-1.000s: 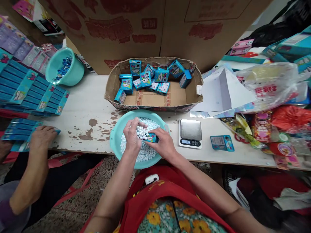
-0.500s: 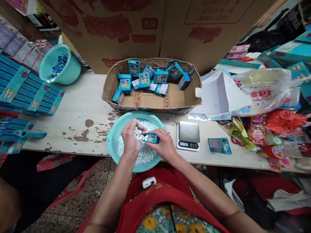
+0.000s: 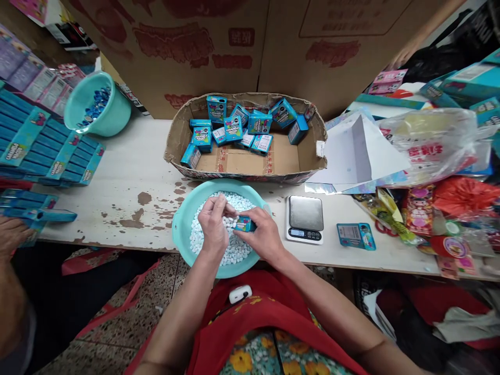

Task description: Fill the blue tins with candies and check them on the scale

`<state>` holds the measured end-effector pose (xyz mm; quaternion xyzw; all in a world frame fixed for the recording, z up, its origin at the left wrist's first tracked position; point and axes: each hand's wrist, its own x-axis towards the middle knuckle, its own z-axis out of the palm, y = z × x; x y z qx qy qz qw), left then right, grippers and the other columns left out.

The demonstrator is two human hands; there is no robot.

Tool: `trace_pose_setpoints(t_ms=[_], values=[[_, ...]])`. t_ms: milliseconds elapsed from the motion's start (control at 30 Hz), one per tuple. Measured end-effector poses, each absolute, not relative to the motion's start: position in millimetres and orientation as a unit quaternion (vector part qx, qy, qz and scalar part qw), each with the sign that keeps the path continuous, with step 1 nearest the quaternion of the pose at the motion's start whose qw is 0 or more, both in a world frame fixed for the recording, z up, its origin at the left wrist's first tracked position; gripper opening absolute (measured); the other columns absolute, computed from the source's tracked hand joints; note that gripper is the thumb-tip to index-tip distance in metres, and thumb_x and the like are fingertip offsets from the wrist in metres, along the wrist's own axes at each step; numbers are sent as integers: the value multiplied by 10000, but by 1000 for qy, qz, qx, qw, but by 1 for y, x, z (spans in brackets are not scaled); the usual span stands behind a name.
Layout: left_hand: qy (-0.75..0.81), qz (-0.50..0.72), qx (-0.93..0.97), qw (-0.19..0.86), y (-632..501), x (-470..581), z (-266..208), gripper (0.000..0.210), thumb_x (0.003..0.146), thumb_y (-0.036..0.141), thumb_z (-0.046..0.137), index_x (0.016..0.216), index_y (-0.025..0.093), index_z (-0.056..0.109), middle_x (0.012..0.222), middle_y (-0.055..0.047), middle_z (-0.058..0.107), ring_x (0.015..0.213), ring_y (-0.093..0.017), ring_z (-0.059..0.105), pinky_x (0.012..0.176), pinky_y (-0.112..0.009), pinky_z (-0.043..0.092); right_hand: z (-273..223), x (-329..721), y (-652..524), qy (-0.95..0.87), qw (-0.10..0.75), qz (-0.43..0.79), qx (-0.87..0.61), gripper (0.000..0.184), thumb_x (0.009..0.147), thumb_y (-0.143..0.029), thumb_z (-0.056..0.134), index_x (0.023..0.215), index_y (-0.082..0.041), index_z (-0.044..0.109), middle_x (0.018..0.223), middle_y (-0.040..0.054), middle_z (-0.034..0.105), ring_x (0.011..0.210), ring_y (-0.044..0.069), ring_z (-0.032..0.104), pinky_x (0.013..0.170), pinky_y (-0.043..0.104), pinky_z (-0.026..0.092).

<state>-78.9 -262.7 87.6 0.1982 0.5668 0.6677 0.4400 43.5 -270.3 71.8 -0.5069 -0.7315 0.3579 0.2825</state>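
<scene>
Over a turquoise basin [image 3: 180, 229] of small white candies [image 3: 239, 251], my right hand [image 3: 262, 233] grips a small blue candy box [image 3: 245, 224] lying on its side, its end turned toward my left hand. My left hand [image 3: 214, 220] is curled around some white candies, fingers pressed together right at the box's end. Whether candies are passing into the box is hard to see. Behind the basin, a low cardboard tray [image 3: 244, 176] holds several blue candy boxes [image 3: 233, 128] like the one I hold.
Right of the basin are a digital scale [image 3: 305, 219] and a flattened blue box [image 3: 355, 236]. Bags and packets crowd the far right. At left stand a turquoise bucket [image 3: 117, 117] of blue pieces and stacked blue cartons [image 3: 58, 156]. Another person's hand [image 3: 13, 234] touches cartons there; another hand [image 3: 406, 54] shows upper right.
My left fingers have closed further over the candies at the box's end. A co-worker's hand has come in at the left edge, and the one at upper right has moved lower.
</scene>
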Motion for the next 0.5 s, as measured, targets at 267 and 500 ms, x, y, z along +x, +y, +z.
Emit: trace_pose_setpoints(t_ms=[267, 500], values=[[517, 681, 181, 486, -265, -73, 93, 234, 798, 366, 617, 724, 166, 522, 563, 35, 510, 492, -102, 533, 529, -232, 447, 62, 46, -269, -700, 312, 405, -498, 360, 653, -258, 802, 991, -240, 679, 897, 32, 645, 862, 215, 615, 783, 337, 481], [673, 528, 352, 379, -244, -127, 24, 268, 837, 450, 512, 826, 191, 579, 738, -31, 602, 736, -190, 598, 706, -331, 483, 69, 68, -270, -651, 380, 458, -471, 366, 656, -290, 811, 992, -252, 671, 958, 30, 627, 928, 202, 603, 839, 339, 485]])
